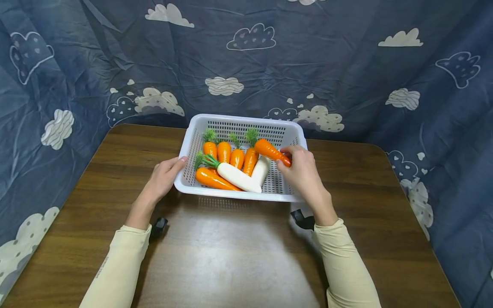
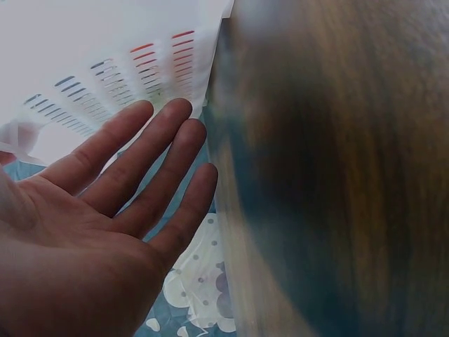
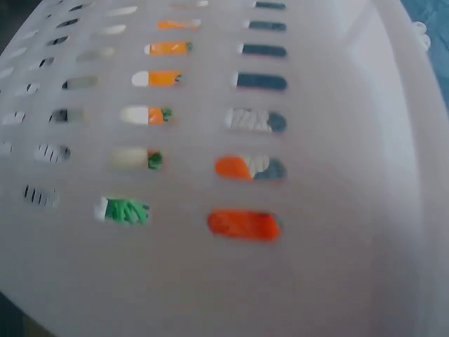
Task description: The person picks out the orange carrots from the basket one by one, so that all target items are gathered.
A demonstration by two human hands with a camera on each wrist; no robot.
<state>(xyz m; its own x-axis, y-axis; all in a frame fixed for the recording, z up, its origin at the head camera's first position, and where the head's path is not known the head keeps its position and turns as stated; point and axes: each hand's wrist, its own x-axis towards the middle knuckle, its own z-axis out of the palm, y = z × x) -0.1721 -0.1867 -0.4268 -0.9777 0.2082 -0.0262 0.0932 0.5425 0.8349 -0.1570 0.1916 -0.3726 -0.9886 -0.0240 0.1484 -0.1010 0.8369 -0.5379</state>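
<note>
My left hand holds the left end of a white slotted plastic basket, thumb over the rim. In the left wrist view, its other fingers extend along the basket's outer side. My right hand pinches an orange carrot by its narrow end, just above the basket's right part. Below lie several more carrots with green tufts, a white radish with green stalks, and a second white radish beside it. The right wrist view shows the basket's wall, which hides the right hand.
The basket is near the back of a brown wooden table. Behind it hangs a dark blue cloth with cloud prints. Black wrist camera mounts show under both wrists.
</note>
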